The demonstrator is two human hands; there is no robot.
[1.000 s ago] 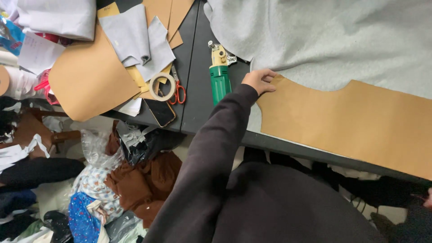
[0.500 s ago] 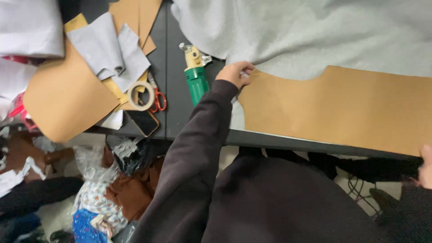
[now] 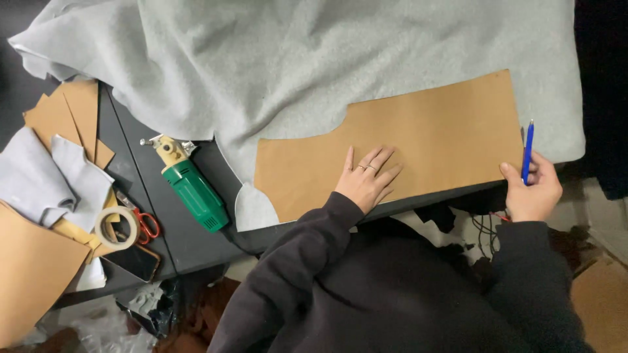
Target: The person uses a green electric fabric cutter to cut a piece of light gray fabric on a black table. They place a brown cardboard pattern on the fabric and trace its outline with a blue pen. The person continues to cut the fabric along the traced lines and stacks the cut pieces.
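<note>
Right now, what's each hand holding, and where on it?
Right hand grips a blue pen by its lower end, tip up. Left hand holds nothing; it lies flat on the brown paper pattern.

- The person wears a dark, charcoal-black sweatshirt of soft, matte cloth; it fills the lower middle of the frame.
- Both long sleeves end in ribbed cuffs at the wrists, the cloth creased along the forearms.
- The left hand (image 3: pixel 366 181), near the centre of the frame, wears thin rings on two fingers.
- The right hand (image 3: pixel 533 193), at the right edge, shows no ring.
</note>
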